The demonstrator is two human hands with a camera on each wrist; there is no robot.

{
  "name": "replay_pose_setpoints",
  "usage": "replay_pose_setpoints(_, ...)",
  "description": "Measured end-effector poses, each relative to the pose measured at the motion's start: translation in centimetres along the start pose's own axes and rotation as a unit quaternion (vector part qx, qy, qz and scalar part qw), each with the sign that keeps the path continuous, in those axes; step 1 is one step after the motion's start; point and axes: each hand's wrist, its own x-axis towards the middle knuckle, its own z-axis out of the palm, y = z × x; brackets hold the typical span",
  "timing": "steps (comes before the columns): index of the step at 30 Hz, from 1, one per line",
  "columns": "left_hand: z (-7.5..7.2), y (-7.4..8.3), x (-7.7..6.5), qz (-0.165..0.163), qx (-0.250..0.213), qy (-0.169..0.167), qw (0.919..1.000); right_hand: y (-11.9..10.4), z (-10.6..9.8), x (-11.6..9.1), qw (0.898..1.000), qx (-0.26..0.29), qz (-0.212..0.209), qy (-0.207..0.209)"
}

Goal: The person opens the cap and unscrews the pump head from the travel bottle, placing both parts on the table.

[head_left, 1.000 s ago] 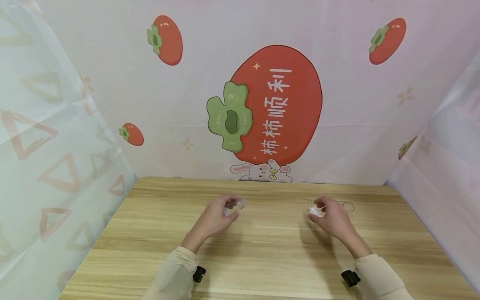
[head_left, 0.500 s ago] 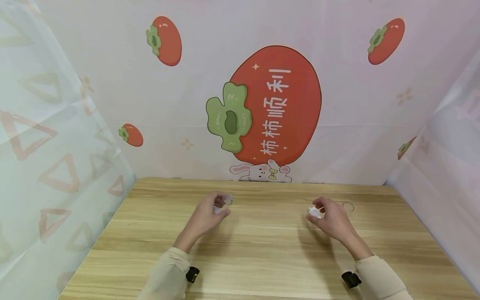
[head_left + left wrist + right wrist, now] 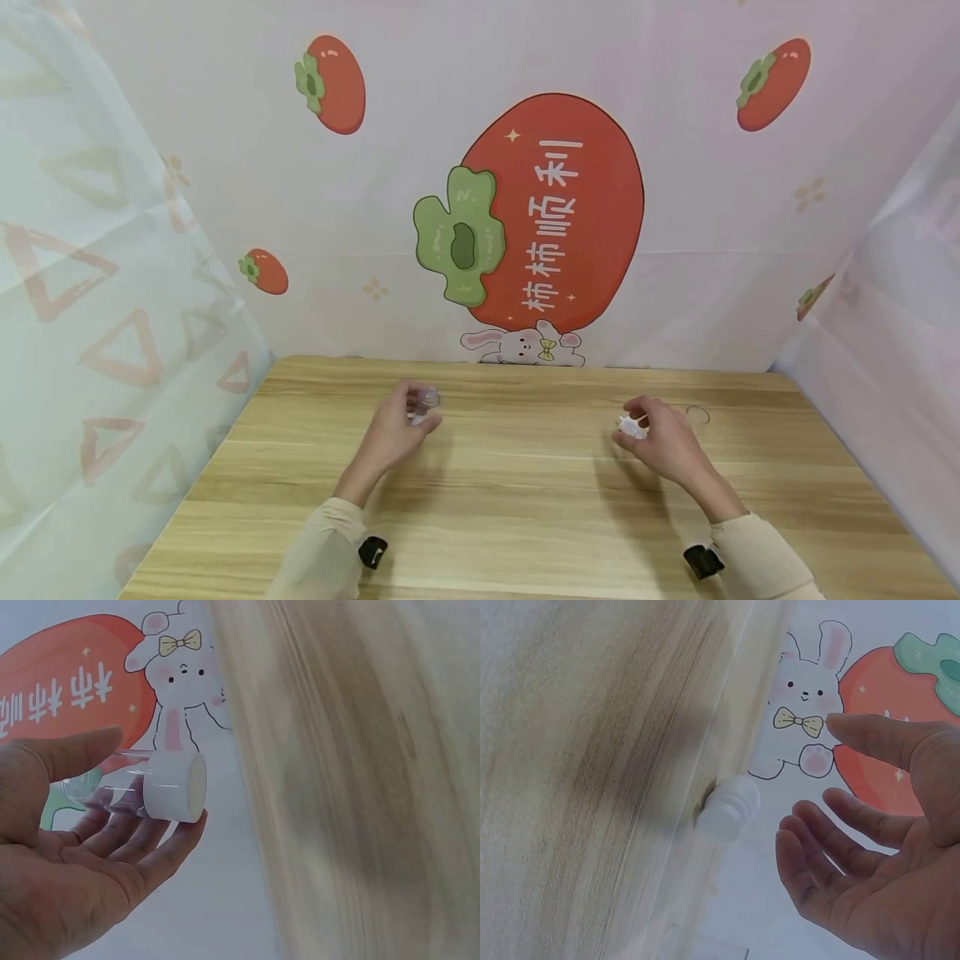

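My left hand (image 3: 390,429) holds a small clear container with a white end (image 3: 174,786) above the left of the table. In the left wrist view the thumb lies on one side and the fingers on the other. The white end faces the tabletop and the clear part points up. My right hand (image 3: 885,840) hovers with relaxed, parted fingers near a small white stepped piece (image 3: 729,810) on the table. A gap shows between that hand and the piece in the right wrist view. In the head view the fingers partly cover the white piece.
The wooden table (image 3: 517,500) meets a printed backdrop (image 3: 390,183) at its far edge. Right of the right hand lies a thin dark curved outline (image 3: 698,407); its kind is unclear. A faint clear edge (image 3: 747,953) shows low in the right wrist view.
My left hand has moved left with the clear container, whose clear end now stands more upright. The right hand has stayed almost still beside the white piece.
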Motion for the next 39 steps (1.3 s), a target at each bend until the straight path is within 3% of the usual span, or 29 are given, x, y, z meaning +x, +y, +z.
replay_pose_setpoints(17, -1.7, -2.6, 0.1, -0.089, -0.056, 0.018, 0.9943, -0.1, -0.1, -0.2, 1.000, -0.002, -0.002, -0.006)
replay_pose_setpoints(29, -2.8, -4.1, 0.2, -0.136, -0.054, 0.032, 0.9887, -0.2, -0.1, -0.4, 1.000, -0.004, 0.003, -0.010)
replay_pose_setpoints(39, -3.3, -5.0, 0.4, -0.146, -0.036, 0.044, 0.9876, -0.3, -0.1, -0.9, 1.000, 0.005, -0.003, -0.012)
